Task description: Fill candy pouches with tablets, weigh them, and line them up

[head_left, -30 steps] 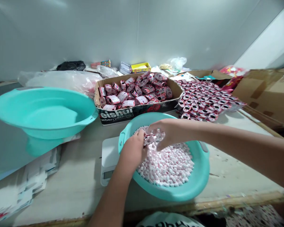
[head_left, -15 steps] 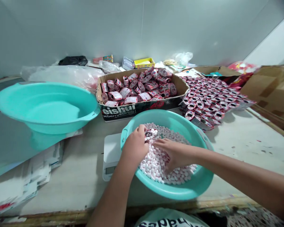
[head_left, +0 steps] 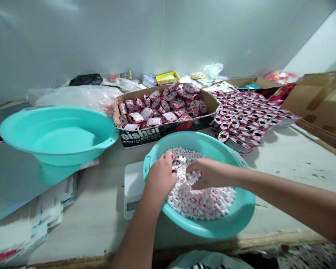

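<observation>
My left hand is closed around a small printed packet, its open mouth showing white candies inside. It is held over the left part of a turquoise basin. Many small pale pink and white candies lie in that basin. Just right of the packet, my right hand has its fingers curled around a scoop of candies, above the pile. The basin overlaps a white kitchen scale on its left side.
A cardboard box behind the basin holds several filled packets. Upright open packets crowd together at the right. A second turquoise basin stands at the left, near flat white cards. A brown carton sits far right.
My right hand has gone from spread fingers in the candies to curled around a scoop, slightly lifted. My left hand keeps hold of the packet. The view has shifted slightly.
</observation>
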The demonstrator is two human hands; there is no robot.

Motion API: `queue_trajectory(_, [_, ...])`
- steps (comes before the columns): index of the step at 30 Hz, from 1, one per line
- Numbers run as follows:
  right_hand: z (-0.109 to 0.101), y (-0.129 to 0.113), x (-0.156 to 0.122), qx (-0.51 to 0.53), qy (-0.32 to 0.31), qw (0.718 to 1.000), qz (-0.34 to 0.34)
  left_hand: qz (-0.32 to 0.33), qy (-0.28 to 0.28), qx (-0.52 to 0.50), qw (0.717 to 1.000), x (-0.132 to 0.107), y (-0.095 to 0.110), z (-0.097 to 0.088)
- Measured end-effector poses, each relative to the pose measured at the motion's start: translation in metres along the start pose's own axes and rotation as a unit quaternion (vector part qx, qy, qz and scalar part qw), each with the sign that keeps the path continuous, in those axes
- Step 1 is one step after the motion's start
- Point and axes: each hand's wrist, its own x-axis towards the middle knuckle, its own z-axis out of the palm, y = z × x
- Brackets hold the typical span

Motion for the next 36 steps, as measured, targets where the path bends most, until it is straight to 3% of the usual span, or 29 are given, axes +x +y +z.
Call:
queue_trajectory(5, [-0.035,-0.02,0.007,-0.024,0.074,0.995,-0.055,0.022,-0.007,-0.004,1.0,-0.002,0.0,-0.001])
queue_trajectory(8, [-0.04,-0.029,0.016,-0.05,0.086,0.992,-0.082,0.018,-0.001,-0.007,1.0,-0.002,0.0,0.0])
queue_trajectory(12, [-0.044,-0.036,0.018,-0.076,0.084,0.991,-0.069,0.014,0.003,-0.007,1.0,-0.001,0.001,0.0])
queue_trajectory(17, [-0.053,-0.022,0.006,-0.112,0.09,0.988,-0.058,0.023,-0.007,-0.002,1.0,-0.001,-0.001,0.0])
queue_trajectory(23, [-0.036,0.001,0.001,-0.08,0.108,0.989,-0.058,0.012,-0.002,-0.033,0.999,-0.001,-0.003,0.0])
queue_trajectory(29, [-0.019,-0.022,0.009,-0.081,0.183,0.977,-0.067,0.01,0.025,-0.064,0.998,-0.001,0.0,-0.002])
queue_trajectory(33, [-0.015,-0.038,0.014,-0.081,0.194,0.974,-0.087,-0.035,0.029,-0.061,0.997,0.0,0.005,-0.006])
queue_trajectory(36, [-0.012,-0.037,0.015,-0.039,0.208,0.97,-0.123,-0.046,0.018,-0.045,0.998,0.0,0.007,-0.008])
